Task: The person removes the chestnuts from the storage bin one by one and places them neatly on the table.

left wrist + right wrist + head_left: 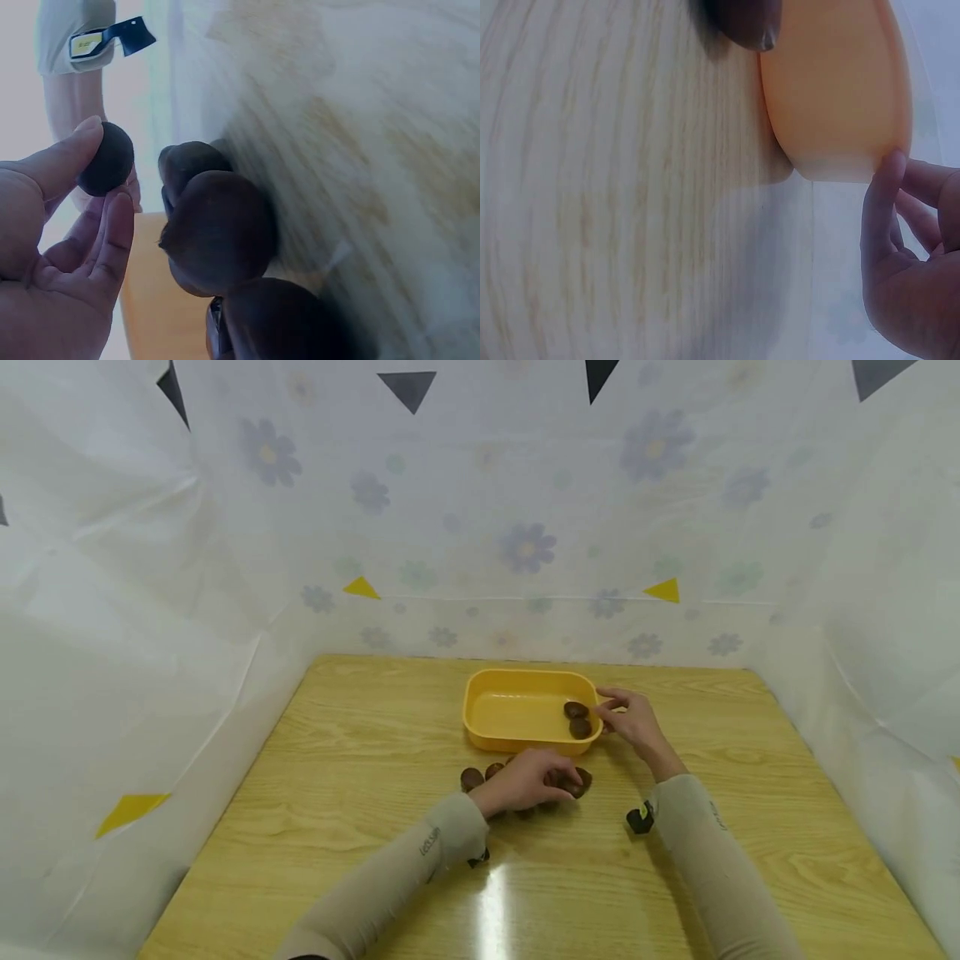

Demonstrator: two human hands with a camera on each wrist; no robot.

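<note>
**Arms & sleeves: what's worn**

Both arms in long, snug beige sleeves, running down to the wrists; hands bare. Left sleeve (pixel 420 868) has small dark lettering printed near the cuff, too small to read. Right sleeve (pixel 697 827) shows similar faint print along the forearm. Each wrist carries a small black tab w/ a yellow label, approx. at the cuff edge; left-wrist view shows the right one (pixel 112 37) clearly.

Two chestnuts (pixel 577 719) lie in the tray (pixel 517 739); more chestnuts (pixel 480 774) before it.
</note>
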